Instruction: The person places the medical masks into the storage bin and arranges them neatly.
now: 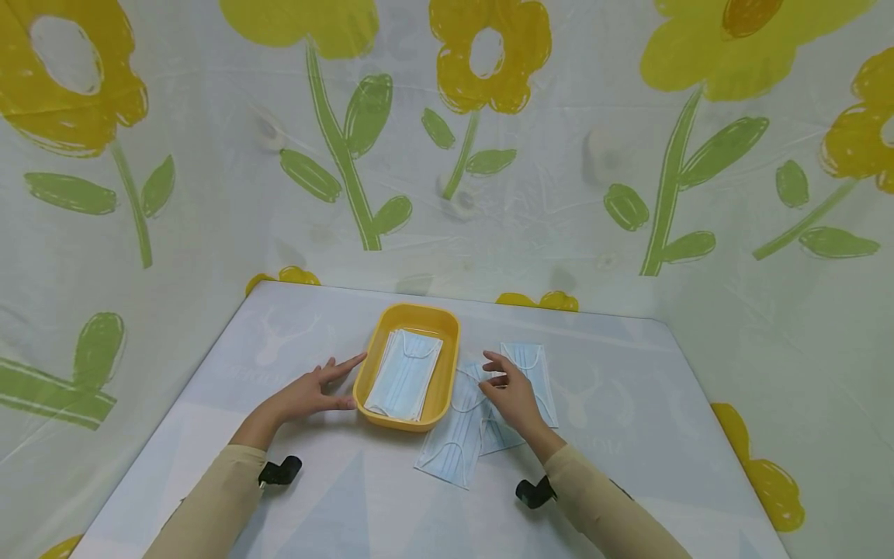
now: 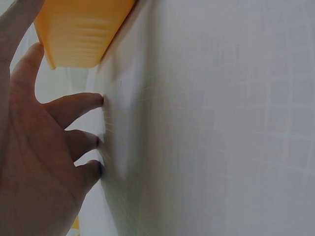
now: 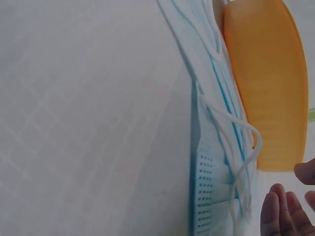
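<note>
A yellow plastic tray [image 1: 400, 424] stands on the table with a stack of light-blue face masks [image 1: 407, 376] inside it. My left hand [image 1: 302, 397] is at the tray's left side, its fingers spread. In the left wrist view, one fingertip of that left hand [image 2: 47, 142] meets the tray's wall [image 2: 81, 42], while others rest on the tabletop. To the tray's right, my right hand [image 1: 514, 400] hovers over several loose masks [image 1: 450, 454], fingers loosely bent and holding nothing. From the right wrist, those masks [image 3: 216, 162] lie overlapping, with white ear loops showing.
The white table [image 1: 335, 481] has a back edge close to a flower-printed curtain [image 1: 517, 217], which also hangs along both sides. A small black device [image 1: 281, 470] sits by the left sleeve, another black device [image 1: 535, 492] by the right one.
</note>
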`<state>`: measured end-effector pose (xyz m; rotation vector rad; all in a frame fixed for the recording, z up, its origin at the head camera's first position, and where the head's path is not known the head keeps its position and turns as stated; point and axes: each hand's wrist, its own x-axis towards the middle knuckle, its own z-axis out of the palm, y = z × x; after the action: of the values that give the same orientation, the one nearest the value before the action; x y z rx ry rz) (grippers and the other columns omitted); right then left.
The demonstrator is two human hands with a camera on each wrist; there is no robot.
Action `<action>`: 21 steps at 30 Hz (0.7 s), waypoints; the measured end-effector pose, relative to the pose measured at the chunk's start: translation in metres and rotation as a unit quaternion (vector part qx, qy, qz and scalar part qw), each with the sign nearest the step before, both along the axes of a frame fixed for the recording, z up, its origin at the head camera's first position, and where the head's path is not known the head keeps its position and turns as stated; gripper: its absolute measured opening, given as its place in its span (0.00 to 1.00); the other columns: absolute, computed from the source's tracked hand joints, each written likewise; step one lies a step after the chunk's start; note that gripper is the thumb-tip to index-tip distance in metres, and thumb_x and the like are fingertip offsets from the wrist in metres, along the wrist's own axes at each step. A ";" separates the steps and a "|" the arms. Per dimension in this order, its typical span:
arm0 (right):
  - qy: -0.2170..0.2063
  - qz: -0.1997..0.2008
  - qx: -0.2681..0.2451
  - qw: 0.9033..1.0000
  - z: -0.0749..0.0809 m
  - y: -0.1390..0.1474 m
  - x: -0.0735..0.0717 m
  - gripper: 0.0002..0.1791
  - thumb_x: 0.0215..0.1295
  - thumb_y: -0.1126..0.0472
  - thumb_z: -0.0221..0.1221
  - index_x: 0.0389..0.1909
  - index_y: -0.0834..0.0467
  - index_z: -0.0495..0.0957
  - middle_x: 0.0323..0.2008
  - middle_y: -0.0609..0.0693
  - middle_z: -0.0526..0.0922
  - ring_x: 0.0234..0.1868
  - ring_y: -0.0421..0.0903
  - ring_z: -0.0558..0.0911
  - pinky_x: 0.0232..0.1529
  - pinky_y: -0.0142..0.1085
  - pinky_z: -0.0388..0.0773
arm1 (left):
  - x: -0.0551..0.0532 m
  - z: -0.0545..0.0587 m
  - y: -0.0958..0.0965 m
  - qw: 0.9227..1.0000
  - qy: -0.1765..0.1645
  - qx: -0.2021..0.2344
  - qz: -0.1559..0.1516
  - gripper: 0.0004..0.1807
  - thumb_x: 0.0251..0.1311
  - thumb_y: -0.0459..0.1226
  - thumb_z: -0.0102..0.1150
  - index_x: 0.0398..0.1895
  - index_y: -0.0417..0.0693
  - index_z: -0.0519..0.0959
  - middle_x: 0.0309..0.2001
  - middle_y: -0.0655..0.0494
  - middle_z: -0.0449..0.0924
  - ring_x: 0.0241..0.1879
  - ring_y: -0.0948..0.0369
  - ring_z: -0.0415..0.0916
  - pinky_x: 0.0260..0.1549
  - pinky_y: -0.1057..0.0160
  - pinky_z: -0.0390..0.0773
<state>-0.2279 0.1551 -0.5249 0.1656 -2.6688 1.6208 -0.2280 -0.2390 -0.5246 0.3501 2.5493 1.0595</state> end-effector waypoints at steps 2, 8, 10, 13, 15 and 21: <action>0.000 0.001 0.001 1.000 -0.002 0.002 0.001 0.31 0.66 0.67 0.65 0.70 0.54 0.72 0.55 0.55 0.82 0.47 0.51 0.84 0.42 0.41 0.84 | 0.000 0.000 0.000 1.000 0.001 0.002 0.000 0.52 0.55 0.60 0.71 0.81 0.74 0.54 0.81 0.44 0.47 0.78 0.32 0.33 0.64 0.19 0.42; -0.005 0.000 0.007 1.000 -0.009 0.006 0.003 0.32 0.65 0.67 0.65 0.71 0.54 0.72 0.54 0.55 0.82 0.46 0.50 0.83 0.43 0.39 0.84 | 0.002 0.002 0.000 1.000 0.000 0.003 0.003 0.52 0.55 0.59 0.71 0.81 0.73 0.54 0.81 0.42 0.47 0.77 0.31 0.33 0.64 0.19 0.42; -0.006 -0.001 0.012 1.000 -0.010 0.006 0.003 0.32 0.65 0.67 0.65 0.71 0.54 0.72 0.54 0.54 0.83 0.45 0.49 0.83 0.43 0.39 0.84 | 0.002 0.002 0.001 1.000 -0.001 0.002 0.004 0.52 0.55 0.59 0.71 0.81 0.72 0.54 0.81 0.42 0.47 0.77 0.31 0.33 0.64 0.19 0.42; -0.007 0.000 0.025 1.000 -0.012 0.008 0.004 0.34 0.64 0.67 0.66 0.71 0.54 0.71 0.54 0.53 0.83 0.45 0.47 0.83 0.45 0.40 0.85 | 0.002 0.003 0.001 1.000 -0.002 0.000 0.005 0.52 0.55 0.59 0.71 0.81 0.71 0.54 0.81 0.42 0.47 0.77 0.31 0.33 0.64 0.19 0.42; -0.001 0.003 0.032 0.999 -0.012 0.008 0.005 0.34 0.63 0.67 0.67 0.71 0.55 0.71 0.53 0.53 0.83 0.44 0.47 0.83 0.47 0.41 0.85 | 0.002 0.003 0.002 1.000 -0.004 0.001 0.005 0.52 0.55 0.60 0.71 0.81 0.71 0.54 0.81 0.42 0.47 0.77 0.30 0.33 0.64 0.19 0.42; 0.020 0.007 0.062 0.998 -0.014 0.011 0.008 0.36 0.61 0.68 0.67 0.71 0.57 0.70 0.53 0.54 0.83 0.43 0.47 0.82 0.45 0.40 0.83 | 0.001 0.003 0.002 1.000 -0.004 0.000 0.004 0.52 0.55 0.60 0.71 0.81 0.71 0.54 0.81 0.43 0.47 0.77 0.31 0.33 0.64 0.19 0.41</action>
<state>-0.2197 0.1666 -0.5386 0.2174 -2.7441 1.4407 -0.2267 -0.2372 -0.5218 0.3354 2.5459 1.0610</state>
